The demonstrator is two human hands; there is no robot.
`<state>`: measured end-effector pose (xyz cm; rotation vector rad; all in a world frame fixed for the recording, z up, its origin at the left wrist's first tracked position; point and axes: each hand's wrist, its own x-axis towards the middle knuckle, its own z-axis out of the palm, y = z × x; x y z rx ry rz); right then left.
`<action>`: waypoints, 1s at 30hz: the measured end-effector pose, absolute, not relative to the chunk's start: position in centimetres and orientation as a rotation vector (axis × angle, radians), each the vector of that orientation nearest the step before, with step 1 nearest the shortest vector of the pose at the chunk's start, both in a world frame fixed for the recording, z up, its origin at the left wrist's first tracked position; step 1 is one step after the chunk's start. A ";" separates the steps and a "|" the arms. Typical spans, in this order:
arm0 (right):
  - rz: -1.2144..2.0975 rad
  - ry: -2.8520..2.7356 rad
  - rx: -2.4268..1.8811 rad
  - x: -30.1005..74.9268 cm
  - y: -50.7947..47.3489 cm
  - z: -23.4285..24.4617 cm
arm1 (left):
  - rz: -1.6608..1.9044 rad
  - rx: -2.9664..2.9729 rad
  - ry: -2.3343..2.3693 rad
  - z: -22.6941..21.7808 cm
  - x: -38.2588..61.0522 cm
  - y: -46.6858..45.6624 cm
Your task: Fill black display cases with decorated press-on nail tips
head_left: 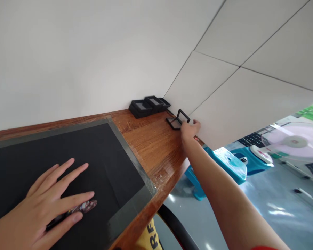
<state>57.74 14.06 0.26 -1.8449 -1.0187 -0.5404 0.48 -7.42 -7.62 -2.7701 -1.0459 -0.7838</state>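
My left hand lies flat on a black mat, fingers stretched out, resting over a small shiny patterned object that pokes out between thumb and forefinger. My right hand reaches far across the wooden table to its back right corner. Its fingers are closed on a small black hinged box standing open there.
Several more small black boxes sit against the white wall at the table's back corner. Blue plastic stools stand on the floor to the right, with a fan beyond. A dark chair edge curves below the table's front.
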 end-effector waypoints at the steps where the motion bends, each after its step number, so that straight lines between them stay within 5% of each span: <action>1: -0.575 -1.064 -1.823 56.9 14.0 0.6 | -0.796 -2.767 -1.046 -7.5 0.6 -7.4; 11: -0.606 -2.140 -1.633 42.9 18.5 0.2 | -0.767 -2.721 -1.080 -6.4 1.3 -7.5; 30: -0.196 -2.074 -1.353 39.8 14.6 6.0 | -0.784 -2.566 -1.392 -8.9 0.5 -6.7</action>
